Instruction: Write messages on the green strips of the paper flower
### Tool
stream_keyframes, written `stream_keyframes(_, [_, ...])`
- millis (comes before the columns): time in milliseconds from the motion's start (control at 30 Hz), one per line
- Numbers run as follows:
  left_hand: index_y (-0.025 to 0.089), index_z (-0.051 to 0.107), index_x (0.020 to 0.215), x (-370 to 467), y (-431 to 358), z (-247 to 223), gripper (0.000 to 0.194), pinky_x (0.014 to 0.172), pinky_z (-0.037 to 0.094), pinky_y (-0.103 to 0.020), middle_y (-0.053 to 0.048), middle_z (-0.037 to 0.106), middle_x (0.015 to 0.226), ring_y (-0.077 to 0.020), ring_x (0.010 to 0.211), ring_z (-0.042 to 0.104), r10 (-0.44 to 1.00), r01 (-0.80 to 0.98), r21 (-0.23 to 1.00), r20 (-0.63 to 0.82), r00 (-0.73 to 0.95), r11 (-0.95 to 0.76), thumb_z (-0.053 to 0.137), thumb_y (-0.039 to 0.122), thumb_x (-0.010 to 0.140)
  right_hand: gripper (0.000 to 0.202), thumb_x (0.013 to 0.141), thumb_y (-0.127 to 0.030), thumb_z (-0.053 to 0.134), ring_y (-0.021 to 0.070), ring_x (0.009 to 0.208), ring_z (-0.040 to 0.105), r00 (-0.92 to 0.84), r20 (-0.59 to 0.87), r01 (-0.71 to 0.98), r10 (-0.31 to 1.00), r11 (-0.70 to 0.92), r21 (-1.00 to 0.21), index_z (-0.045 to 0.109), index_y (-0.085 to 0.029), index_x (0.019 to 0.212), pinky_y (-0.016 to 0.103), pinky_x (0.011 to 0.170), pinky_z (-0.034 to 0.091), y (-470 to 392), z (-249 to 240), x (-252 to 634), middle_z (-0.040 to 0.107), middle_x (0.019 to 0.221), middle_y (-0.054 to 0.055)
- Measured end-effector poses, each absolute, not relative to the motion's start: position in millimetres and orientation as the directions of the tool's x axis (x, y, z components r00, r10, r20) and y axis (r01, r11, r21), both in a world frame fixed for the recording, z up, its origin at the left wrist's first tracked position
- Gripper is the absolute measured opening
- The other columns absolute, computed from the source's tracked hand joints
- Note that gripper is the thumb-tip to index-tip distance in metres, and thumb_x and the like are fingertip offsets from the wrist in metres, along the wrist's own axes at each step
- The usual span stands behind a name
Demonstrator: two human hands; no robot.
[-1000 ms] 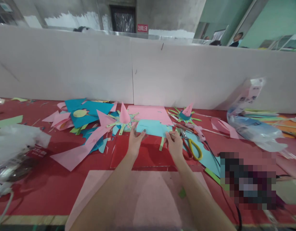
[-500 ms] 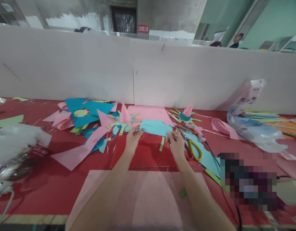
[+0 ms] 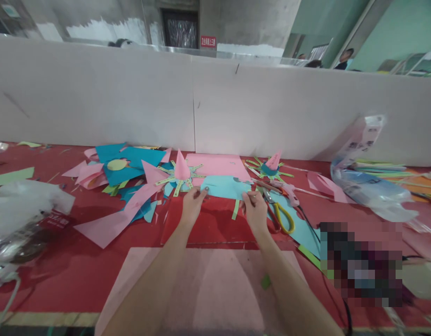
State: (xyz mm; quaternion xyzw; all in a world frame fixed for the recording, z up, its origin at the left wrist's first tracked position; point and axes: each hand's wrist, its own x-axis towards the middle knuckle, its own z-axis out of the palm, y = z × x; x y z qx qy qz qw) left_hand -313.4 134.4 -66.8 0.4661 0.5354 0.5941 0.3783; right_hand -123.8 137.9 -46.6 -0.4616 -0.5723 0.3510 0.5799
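A light blue paper piece [image 3: 224,186] is held up between my hands above a red board [image 3: 204,221]. My left hand [image 3: 193,201] pinches its left end, and my right hand [image 3: 254,207] pinches its right end. Just left of my left hand stands a pink paper cone [image 3: 182,167] on green strips spread like rays. A second pink cone [image 3: 273,161] with a blue base and green strips tilts at the back right. Yellow-handled scissors [image 3: 284,218] lie beside my right hand. A short green strip [image 3: 235,209] rests on the red board.
Blue paper scraps [image 3: 131,163] and pink scraps [image 3: 113,219] are piled at left, near a plastic bag [image 3: 26,205]. A pink glue gun [image 3: 291,193] with a black cord lies right. A clear plastic package [image 3: 372,182] is farther right, before a white partition [image 3: 264,112].
The light blue paper has shifted slightly left and down with my hands, still held at both ends. The cones and scissors have stayed in place.
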Motion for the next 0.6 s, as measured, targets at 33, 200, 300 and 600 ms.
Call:
stream_keyframes(33, [0.014, 0.052, 0.103, -313.3, 133.9, -66.7, 0.028, 0.071, 0.048, -0.036, -0.006, 0.056, 0.1, -0.0161, 0.083, 0.056, 0.949, 0.054, 0.989, 0.145, -0.28, -0.135, 0.049, 0.033, 0.082, 0.022, 0.08, -0.039, 0.051, 0.0084, 0.036, 0.043, 0.095, 0.347, 0.13, 0.933, 0.334, -0.934, 0.041, -0.021, 0.073, 0.02, 0.038, 0.035, 136.8, -45.7, -124.5, 0.049, 0.047, -0.007])
stream_keyframes(200, [0.014, 0.052, 0.104, -310.3, 132.9, -67.6, 0.029, 0.07, 0.049, -0.036, -0.006, 0.056, 0.1, -0.0162, 0.083, 0.056, 0.941, 0.058, 0.991, 0.131, -0.313, -0.119, 0.048, 0.033, 0.082, 0.02, 0.081, -0.038, 0.049, 0.0083, 0.035, 0.042, 0.098, 0.366, 0.164, 0.925, 0.348, -0.923, 0.04, -0.021, 0.074, 0.02, 0.038, 0.034, 133.6, -42.9, -127.4, 0.05, 0.047, -0.007])
stream_keyframes(300, [0.014, 0.052, 0.104, -309.8, 133.3, -69.4, 0.029, 0.072, 0.048, -0.037, -0.006, 0.055, 0.102, -0.0174, 0.086, 0.056, 0.93, 0.061, 0.993, 0.121, -0.347, -0.106, 0.049, 0.033, 0.082, 0.019, 0.082, -0.037, 0.049, 0.0083, 0.036, 0.043, 0.103, 0.366, 0.169, 0.925, 0.346, -0.923, 0.04, -0.021, 0.074, 0.019, 0.037, 0.034, 133.4, -43.5, -128.3, 0.05, 0.048, -0.007])
stream_keyframes(600, [0.014, 0.051, 0.105, -309.9, 134.6, -72.0, 0.028, 0.071, 0.048, -0.036, -0.007, 0.055, 0.102, -0.0166, 0.085, 0.056, 0.908, -0.025, 0.992, 0.102, -0.406, -0.122, 0.05, 0.031, 0.082, 0.021, 0.081, -0.037, 0.05, 0.0083, 0.036, 0.045, 0.106, 0.35, 0.169, 0.931, 0.33, -0.929, 0.04, -0.021, 0.072, 0.019, 0.037, 0.035, 134.1, -45.5, -130.1, 0.051, 0.047, -0.006])
